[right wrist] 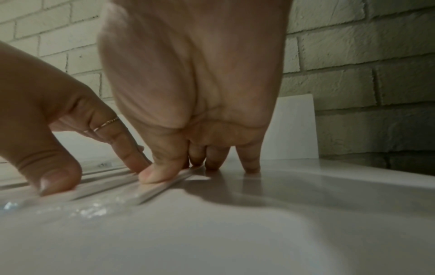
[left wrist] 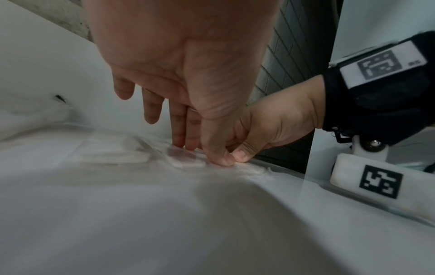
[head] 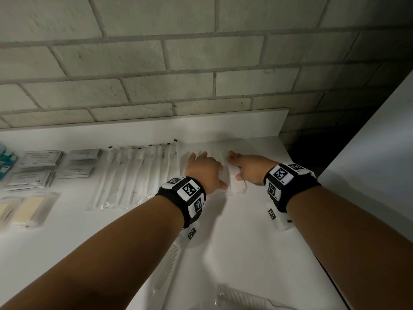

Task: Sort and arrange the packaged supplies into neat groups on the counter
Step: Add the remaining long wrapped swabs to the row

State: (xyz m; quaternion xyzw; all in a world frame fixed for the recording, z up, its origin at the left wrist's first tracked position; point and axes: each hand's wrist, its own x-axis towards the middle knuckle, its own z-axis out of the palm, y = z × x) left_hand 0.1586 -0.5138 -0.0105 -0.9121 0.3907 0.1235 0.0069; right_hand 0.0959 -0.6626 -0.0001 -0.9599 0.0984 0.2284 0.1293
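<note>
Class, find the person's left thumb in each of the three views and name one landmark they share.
Head view: left thumb lies centre, pressed on a clear packet.
Left wrist view: thumb is centre, tip down beside the right hand.
Right wrist view: thumb sits lower left.
Shared landmark: the brick wall.

Head view looks down over counter [head: 234, 253]; wrist views sit low, close, sharing clear packets [right wrist: 113, 186] beneath both hands.

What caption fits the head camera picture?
Both hands, left hand and right hand, press clear packets flat on the white counter.
</note>
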